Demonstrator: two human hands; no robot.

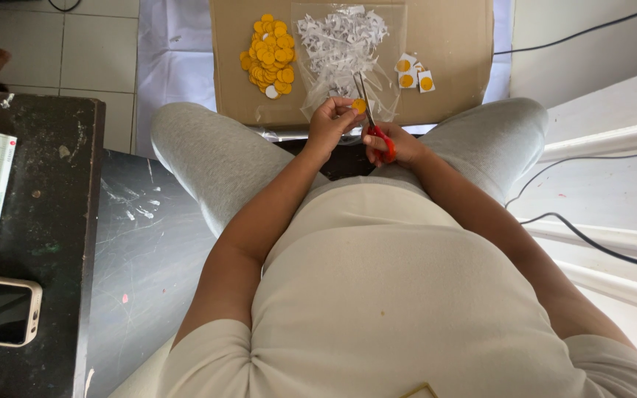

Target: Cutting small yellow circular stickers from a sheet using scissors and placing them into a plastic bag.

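Centrally, above the lap, the left hand [329,121] pinches a yellow disc [360,106] between its fingertips. Just right of it, the right hand [396,146] is closed through the red handles of the scissors [374,118], blades touching the disc. Farther off, a cardboard sheet [458,44] carries a pile of yellow discs [268,55] and a clear bag of paper scraps [342,44].

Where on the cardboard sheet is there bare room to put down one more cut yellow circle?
The cardboard sheet is bare at its right side, beyond the small squares, and along its left edge beside the yellow circle pile. The middle is crowded: the plastic bag of paper scraps, both hands and the scissors.
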